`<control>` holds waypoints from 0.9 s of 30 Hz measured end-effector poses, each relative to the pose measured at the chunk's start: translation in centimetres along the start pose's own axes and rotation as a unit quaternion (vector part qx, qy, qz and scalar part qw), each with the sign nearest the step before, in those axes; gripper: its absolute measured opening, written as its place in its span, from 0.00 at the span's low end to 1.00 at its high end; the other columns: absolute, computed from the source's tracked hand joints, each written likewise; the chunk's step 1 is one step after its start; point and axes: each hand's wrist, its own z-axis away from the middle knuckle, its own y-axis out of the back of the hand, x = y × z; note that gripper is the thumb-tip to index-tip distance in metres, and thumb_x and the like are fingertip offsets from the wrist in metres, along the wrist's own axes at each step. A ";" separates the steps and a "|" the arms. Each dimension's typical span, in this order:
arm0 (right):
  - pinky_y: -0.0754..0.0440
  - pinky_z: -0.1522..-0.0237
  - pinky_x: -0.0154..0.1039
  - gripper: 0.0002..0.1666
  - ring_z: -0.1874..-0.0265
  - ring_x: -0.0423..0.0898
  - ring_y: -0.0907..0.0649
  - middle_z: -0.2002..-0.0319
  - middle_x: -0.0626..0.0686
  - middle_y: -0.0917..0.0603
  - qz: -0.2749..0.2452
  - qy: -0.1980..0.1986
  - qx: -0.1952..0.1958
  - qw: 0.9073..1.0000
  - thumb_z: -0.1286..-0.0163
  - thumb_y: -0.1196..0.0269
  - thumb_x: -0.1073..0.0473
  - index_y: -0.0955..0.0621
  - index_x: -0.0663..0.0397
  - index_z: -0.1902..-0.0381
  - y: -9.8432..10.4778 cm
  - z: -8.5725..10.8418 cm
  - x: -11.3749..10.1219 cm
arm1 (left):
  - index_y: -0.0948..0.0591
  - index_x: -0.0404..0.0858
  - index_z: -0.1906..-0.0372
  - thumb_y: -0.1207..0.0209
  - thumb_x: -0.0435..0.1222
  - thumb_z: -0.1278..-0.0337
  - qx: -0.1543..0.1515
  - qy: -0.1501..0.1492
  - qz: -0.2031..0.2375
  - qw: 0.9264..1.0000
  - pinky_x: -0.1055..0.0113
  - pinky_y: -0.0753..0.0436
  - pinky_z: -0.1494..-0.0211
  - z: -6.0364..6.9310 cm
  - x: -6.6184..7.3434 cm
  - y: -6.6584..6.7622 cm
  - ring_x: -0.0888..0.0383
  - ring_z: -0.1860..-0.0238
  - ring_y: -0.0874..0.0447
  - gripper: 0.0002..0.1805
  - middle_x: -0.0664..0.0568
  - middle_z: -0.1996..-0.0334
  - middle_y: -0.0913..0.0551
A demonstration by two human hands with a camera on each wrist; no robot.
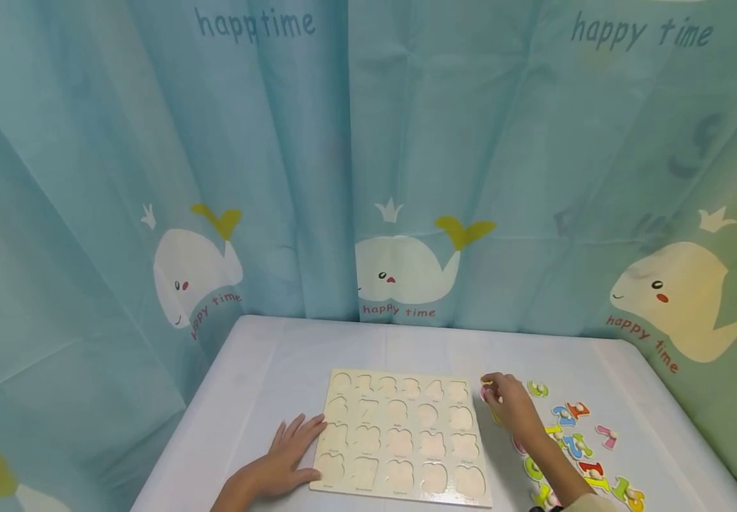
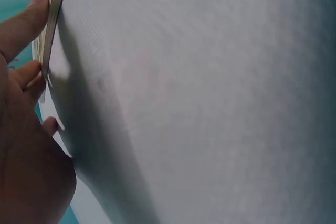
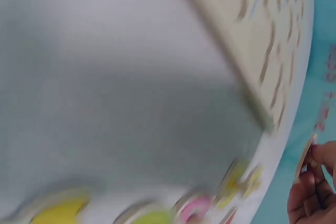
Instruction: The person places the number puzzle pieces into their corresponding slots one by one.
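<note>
Nearest, the left hand point(image 1: 288, 459) lies at the left edge of the pale puzzle board point(image 1: 415, 430), fingers spread along that edge and thumb at its near left corner. That light press should be enough to steady the board; leaning harder could make it skid.

Right of the board, by its near end, lie loose pieces: a green one point(image 1: 531, 468), a red one point(image 1: 591, 471) and a green-and-yellow one point(image 1: 629, 494). Further up the same side are a pink piece point(image 1: 607, 436), a blue one point(image 1: 563, 415) and another green one point(image 1: 538, 389), well apart from the board.

Just beside the board's far right corner, the right hand point(image 1: 511, 402) pinches a thin piece point(image 3: 304, 156) between thumb and fingers. It shows edge-on at the right wrist, so its shape cannot be told. The board's recesses all look unfilled; to seat this piece well, match its outline to one first, turn it level above the board, then lower it straight and press gently rather than forcing a corner.

Beyond the board stretches bare bench point(image 1: 272, 355), then a blue whale-print curtain point(image 1: 400, 142).
</note>
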 end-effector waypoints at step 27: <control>0.24 0.69 0.35 0.11 0.71 0.42 0.25 0.71 0.47 0.24 -0.093 0.096 -0.122 0.983 0.42 0.36 0.73 0.20 0.62 0.60 -9.7 -3.5 -9.2 | 0.33 0.35 0.39 0.38 0.52 0.49 0.043 -0.005 0.011 0.999 0.27 0.73 0.45 -0.2 -0.6 -0.4 0.29 0.33 0.55 0.37 0.40 0.36 0.38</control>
